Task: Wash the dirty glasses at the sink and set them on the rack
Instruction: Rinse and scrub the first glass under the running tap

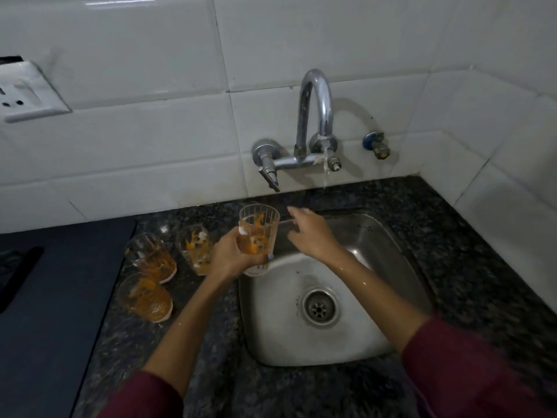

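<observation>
My left hand (232,254) grips a ribbed glass (258,233) smeared with orange residue, upright over the left rim of the steel sink (376,312). My right hand (310,233) hovers just right of the glass above the basin, fingers relaxed and holding nothing. Three more orange-stained glasses stand on the counter to the left: one (194,247) right behind my left hand, one (150,256) further left, one (146,298) nearest me. Water runs from the chrome tap (316,116) on the wall.
Speckled dark granite counter (467,251) surrounds the sink. A dark blue mat or board (51,297) covers the counter at the left. White tiled walls stand behind and to the right, with a socket plate (24,95) at the far left. The drain (319,307) sits mid-basin.
</observation>
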Available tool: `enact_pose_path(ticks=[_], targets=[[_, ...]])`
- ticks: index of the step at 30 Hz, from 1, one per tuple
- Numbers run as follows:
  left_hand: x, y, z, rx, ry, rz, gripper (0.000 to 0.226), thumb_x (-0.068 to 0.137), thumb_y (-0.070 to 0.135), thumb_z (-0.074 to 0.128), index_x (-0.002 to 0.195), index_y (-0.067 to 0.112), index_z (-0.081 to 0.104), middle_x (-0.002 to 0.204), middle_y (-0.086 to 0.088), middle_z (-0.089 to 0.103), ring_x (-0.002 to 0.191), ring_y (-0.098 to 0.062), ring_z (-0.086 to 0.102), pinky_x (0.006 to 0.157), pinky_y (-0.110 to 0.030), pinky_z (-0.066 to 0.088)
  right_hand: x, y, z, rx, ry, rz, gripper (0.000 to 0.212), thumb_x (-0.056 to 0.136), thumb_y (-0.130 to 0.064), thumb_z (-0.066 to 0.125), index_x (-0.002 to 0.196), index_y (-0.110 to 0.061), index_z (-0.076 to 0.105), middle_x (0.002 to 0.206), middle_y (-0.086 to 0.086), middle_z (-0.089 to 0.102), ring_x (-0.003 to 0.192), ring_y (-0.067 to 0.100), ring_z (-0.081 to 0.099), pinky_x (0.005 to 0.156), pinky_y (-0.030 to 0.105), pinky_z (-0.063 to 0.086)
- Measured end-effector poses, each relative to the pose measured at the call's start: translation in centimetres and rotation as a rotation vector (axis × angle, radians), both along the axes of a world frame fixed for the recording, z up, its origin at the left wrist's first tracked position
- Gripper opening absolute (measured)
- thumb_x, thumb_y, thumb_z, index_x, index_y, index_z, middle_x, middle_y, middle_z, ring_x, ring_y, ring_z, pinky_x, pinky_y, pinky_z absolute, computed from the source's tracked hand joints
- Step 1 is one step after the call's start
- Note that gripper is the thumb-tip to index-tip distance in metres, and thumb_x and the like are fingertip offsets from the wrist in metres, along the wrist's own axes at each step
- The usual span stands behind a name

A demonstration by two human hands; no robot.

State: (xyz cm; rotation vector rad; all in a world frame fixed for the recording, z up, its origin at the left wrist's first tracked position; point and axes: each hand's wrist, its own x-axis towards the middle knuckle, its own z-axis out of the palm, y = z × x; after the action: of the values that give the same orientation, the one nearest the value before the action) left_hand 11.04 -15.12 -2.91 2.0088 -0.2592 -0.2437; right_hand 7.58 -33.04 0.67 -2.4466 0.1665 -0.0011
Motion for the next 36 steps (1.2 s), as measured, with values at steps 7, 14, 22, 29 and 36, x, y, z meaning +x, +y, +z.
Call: enact_pose_path(ticks=[7,14,22,29,36], targets=[[-0.8,-4.6,-0.3,-0.103,0.065,-0.123,0.046,0.06,0.01,0.089,0.092,0.031,0.063,0.097,0.001,0.072,0.09,-0.015,0.07,0.082,-0.031,0.057,-5.7,-6.2,0.9,-0.071,-0.131,-0.057,0.027,0.09,-0.014,0.056,0.114,-0.014,0.068,0.114,0.004,0.07,0.103,0.015,0.064,0.089,0.017,0.044],[-0.4,-7.5,-0.2,-0.097,0.063,-0.237,0.052,0.053,0.012,0.091,0.098,0.024,0.069,0.092,0.007,0.073,0.087,-0.01,0.069,0.079,-0.025,0.056,-3.0,-7.6,2.6,-0.39,-0.154,0.51,0.039,0.09,-0.038,0.054,0.122,-0.016,0.056,0.122,0.004,0.063,0.121,0.017,0.051,0.116,0.031,0.014],[0.4,-8.0,-1.4,-0.62,0.156,0.064,0.058,0.055,0.036,0.082,0.107,0.021,0.062,0.107,-0.006,0.068,0.094,-0.022,0.065,0.079,-0.038,0.054,0.0,-5.6,3.9,0.084,-0.173,0.121,0.016,0.088,-0.021,0.061,0.087,-0.009,0.071,0.089,0.012,0.073,0.087,0.027,0.066,0.084,0.042,0.051],[1.6,-9.4,-3.1,-0.843,0.503,0.198,0.048,0.084,0.044,0.065,0.11,0.003,0.059,0.093,-0.018,0.063,0.059,-0.021,0.062,0.04,-0.023,0.045,-1.3,-6.4,1.8,-0.001,-0.108,0.492,0.023,0.089,-0.013,0.057,0.111,-0.007,0.062,0.105,0.012,0.07,0.095,0.017,0.063,0.081,0.03,0.049],[2.0,-10.2,-3.4,-1.004,0.549,0.185,0.031,0.086,0.04,0.063,0.103,0.014,0.064,0.099,-0.012,0.066,0.077,-0.02,0.064,0.065,-0.033,0.055,-0.2,-5.9,2.4,0.33,-0.026,0.248,0.012,0.09,-0.009,0.057,0.095,-0.003,0.066,0.093,0.012,0.07,0.087,0.024,0.066,0.08,0.033,0.052]])
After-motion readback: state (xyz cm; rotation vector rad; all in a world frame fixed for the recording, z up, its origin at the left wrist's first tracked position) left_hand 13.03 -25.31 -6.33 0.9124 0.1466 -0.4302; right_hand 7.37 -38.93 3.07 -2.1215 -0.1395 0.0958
